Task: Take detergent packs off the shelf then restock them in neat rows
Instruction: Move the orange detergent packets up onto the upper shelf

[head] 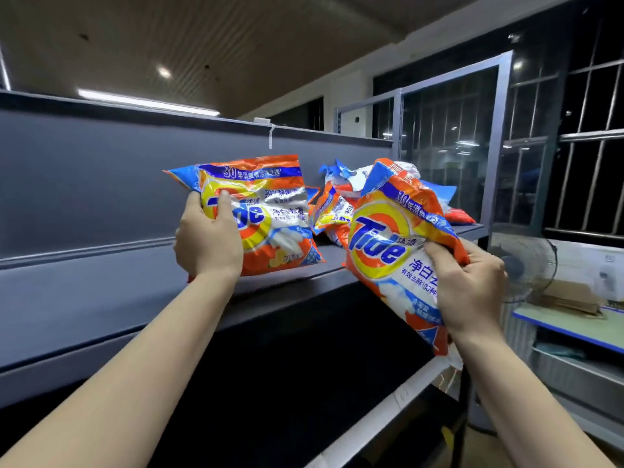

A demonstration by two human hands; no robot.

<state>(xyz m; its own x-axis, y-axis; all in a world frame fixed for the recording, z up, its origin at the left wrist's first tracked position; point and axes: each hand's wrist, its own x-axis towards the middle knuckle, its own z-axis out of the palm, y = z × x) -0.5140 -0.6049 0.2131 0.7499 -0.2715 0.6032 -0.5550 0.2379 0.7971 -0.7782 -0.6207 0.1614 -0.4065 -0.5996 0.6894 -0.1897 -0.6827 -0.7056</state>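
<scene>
While I stand facing the dark grey metal shelf [277, 285], each of my hands grips its own detergent pack. My left hand [207, 241] curls round the left edge of an orange, yellow and blue plastic pack of washing powder [266, 214], thumb pressed on its front, holding it upright with its bottom edge at the shelf board. My right hand [469, 285] pinches the crinkled right side of a second pack of the same kind [388, 244], tilted so its top leans left and away from me; it hangs in front of the shelf edge, clear of the board. Between and behind the two packs, a loose heap of more orange and blue packs [341, 201] lies jumbled toward the right end of the shelf, some overlapping, none in a row. A grey back panel [101, 184] rises behind the shelf. Off to the right, beyond the shelf's end, a dark round fan [523, 261] stands near a blue-edged table [574, 329] carrying flat brown cardboard [570, 298].
</scene>
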